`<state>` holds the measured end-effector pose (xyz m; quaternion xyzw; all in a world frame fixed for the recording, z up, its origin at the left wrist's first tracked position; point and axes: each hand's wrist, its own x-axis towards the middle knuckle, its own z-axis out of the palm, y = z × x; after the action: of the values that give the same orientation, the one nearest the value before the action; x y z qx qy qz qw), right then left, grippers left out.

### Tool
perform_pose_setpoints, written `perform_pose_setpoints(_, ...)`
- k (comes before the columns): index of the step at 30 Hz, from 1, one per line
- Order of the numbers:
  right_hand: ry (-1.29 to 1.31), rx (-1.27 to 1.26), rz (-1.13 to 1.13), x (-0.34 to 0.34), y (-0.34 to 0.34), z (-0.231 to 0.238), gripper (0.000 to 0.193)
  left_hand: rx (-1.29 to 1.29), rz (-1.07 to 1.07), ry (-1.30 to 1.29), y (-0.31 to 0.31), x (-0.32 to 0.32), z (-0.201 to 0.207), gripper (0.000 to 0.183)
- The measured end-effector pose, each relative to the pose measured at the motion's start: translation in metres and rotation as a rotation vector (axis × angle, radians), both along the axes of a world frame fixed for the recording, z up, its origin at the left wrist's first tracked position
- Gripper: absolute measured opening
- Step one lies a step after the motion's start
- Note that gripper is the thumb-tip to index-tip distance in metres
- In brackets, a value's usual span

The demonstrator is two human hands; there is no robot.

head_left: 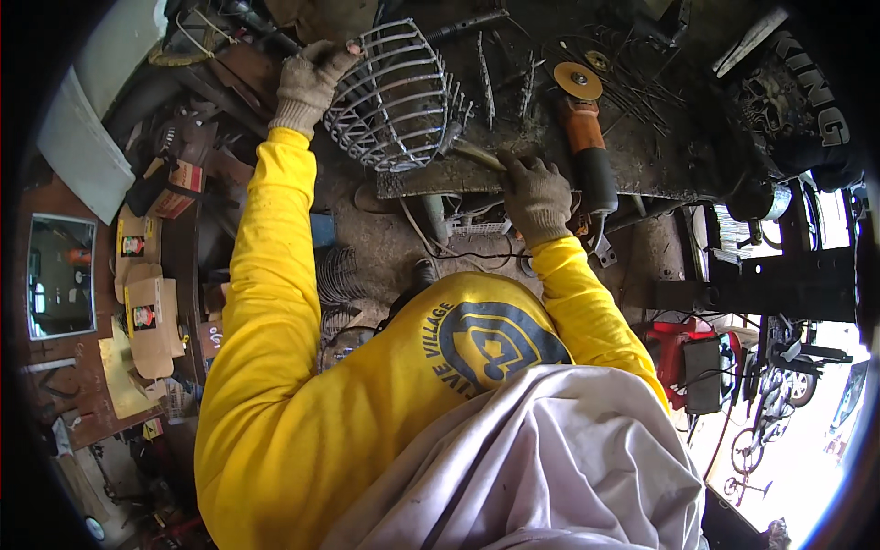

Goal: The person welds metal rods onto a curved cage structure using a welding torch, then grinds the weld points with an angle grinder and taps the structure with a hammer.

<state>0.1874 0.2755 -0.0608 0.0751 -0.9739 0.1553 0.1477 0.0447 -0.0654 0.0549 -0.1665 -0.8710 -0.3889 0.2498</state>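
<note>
Both of my hands wear dirty beige work gloves. My left hand point(310, 81) is closed on the upper left rim of a cage-like basket of welded metal bars point(396, 113), which lies tilted on the dark workbench point(632, 181). In my right hand point(537, 197), at the bench's near edge, is the handle of a hammer point(478, 154). Its head rests against or close beside the basket's lower right side; contact is hard to tell. Just right of that hand lies an orange and black angle grinder point(584, 128) with a yellowish disc point(577, 81).
Short twisted metal pieces point(486, 81) and thin loose rods point(642, 99) lie on the bench's far part. A black printed shirt point(793, 101) is at the right, perhaps on another person. Coiled wire point(339, 275) sits below the bench. Opened cardboard boxes point(151, 316) stand at left.
</note>
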Motion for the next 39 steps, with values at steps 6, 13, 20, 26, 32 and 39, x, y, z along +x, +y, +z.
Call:
perform_pose_setpoints(6, 0.033, 0.002, -0.002, 0.0, -0.005, 0.004, 0.033, 0.078, -0.009, -0.035, -0.002, 0.006, 0.002, 0.05)
perform_pose_setpoints(13, 0.038, -0.004, -0.002, -0.001, -0.007, 0.003, 0.032, 0.1, 0.059, 0.026, 0.006, 0.011, 0.006, 0.042)
perform_pose_setpoints(20, 0.114, -0.012, 0.044, -0.001, -0.011, 0.005, 0.032, 0.17, 0.117, -0.017, 0.001, 0.012, 0.002, 0.038)
perform_pose_setpoints(26, 0.121, -0.008, 0.057, -0.004, -0.01, 0.006, 0.031, 0.217, 0.136, 0.046, -0.001, 0.007, -0.006, 0.04)
perform_pose_setpoints(32, 0.112, -0.005, 0.053, -0.003, -0.01, 0.006, 0.03, 0.203, 0.137, -0.069, 0.008, 0.011, 0.005, 0.04)
perform_pose_setpoints(39, 0.1, -0.021, 0.051, -0.003, -0.011, 0.007, 0.031, 0.199, 0.073, 0.039, -0.006, -0.014, -0.009, 0.04)
